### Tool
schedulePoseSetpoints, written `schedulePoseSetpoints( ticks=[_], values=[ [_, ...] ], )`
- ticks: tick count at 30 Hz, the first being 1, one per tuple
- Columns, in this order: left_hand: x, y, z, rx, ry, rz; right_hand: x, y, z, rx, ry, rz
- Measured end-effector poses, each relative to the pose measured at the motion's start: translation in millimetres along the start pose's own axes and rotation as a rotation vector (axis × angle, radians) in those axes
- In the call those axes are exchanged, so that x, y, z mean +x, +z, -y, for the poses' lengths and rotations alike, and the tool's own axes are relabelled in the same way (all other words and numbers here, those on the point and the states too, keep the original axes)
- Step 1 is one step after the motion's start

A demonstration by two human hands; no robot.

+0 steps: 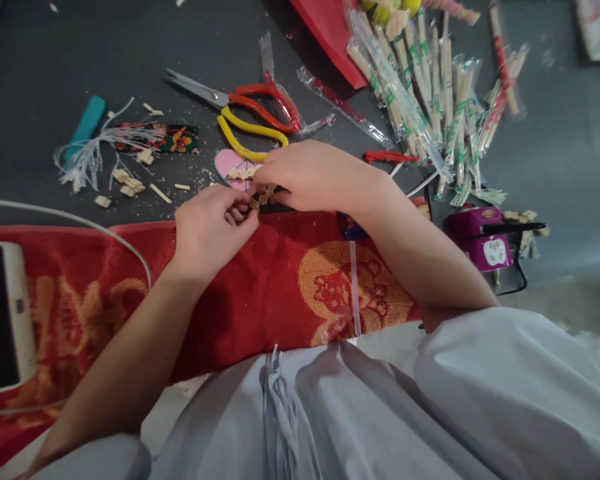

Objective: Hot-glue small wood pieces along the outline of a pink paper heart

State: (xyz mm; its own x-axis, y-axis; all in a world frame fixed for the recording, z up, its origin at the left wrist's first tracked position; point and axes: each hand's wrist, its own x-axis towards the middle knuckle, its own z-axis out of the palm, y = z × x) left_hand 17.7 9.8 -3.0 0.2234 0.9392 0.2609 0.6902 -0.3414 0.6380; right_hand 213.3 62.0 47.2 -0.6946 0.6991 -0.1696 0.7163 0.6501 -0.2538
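Note:
My left hand (207, 227) and my right hand (315, 177) meet above the near edge of the dark table. Between their fingertips they pinch a small dark-and-gold piece (264, 197), mostly covered by the fingers, so its kind is unclear. Right behind the fingers lies a pink heart-shaped piece (226, 163) with pale wooden bits (243, 174) on it. Scissors (220, 97) with red and yellow handles rest just beyond my right hand, blades pointing left. Both hands have closed fingers.
Wrapped wooden sticks (445, 100) are heaped at the back right. A purple box (480, 237) stands near my right elbow. Left are white threads (87, 160), a teal stick (85, 127) and wood scraps. A red towel (260, 280) and a phone (23, 313) with a white cable lie nearer.

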Motion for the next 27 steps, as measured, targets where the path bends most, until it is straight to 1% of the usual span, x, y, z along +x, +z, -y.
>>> schedulePoseSetpoints(
  ticks=[3,8,14,16,20,24,27],
  values=[
    [1.6,-0.1,-0.8,0.039,0.026,0.0,-0.7,-1.8,0.6,0.006,-0.006,0.015],
    [2.7,-0.3,-1.3,0.026,-0.034,0.067,-2.1,-4.9,1.5,-0.072,-0.031,0.028],
    [2.0,-0.7,-2.5,0.06,0.005,0.037,-2.6,-2.9,-1.9,-0.104,-0.106,0.011],
    [2.1,-0.7,-2.4,0.035,-0.011,0.034,-2.4,-1.9,-3.0,-0.109,-0.116,0.01],
    [1.9,-0.2,-1.3,0.011,-0.054,0.028,-2.0,-3.5,-2.6,-0.094,-0.106,0.042],
    [1.2,0.4,-0.2,0.035,-0.011,0.01,-1.8,-6.2,-0.5,-0.09,-0.098,0.067],
    [1.0,-0.2,-0.2,0.051,-0.001,0.029,-1.2,-6.1,0.8,-0.103,-0.074,0.072]
  ],
)
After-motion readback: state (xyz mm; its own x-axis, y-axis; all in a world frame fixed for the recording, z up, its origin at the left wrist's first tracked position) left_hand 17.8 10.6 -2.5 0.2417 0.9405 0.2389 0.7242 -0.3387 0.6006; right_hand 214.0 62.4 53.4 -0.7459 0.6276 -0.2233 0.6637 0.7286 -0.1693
